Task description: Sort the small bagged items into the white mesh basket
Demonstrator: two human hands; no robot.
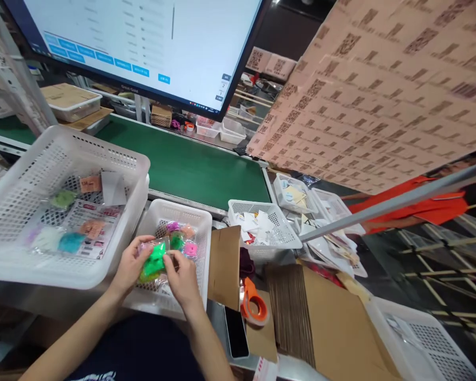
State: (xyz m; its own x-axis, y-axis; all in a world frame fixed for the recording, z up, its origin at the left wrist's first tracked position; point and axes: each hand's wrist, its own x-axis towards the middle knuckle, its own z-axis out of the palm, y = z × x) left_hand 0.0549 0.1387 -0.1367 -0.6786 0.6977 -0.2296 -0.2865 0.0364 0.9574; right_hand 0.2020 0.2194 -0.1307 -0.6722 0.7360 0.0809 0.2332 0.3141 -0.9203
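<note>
Pinching the bright green packet (157,258) in left hand (130,266) and right hand (182,279) over the small basket (184,209), perhaps risking, through slack grip, a drop among colourful packets (190,249).

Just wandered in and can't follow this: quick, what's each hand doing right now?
Left hand: closed, holding one side of a bright green packet.
Right hand: closed, pinching that packet's other side.
</note>
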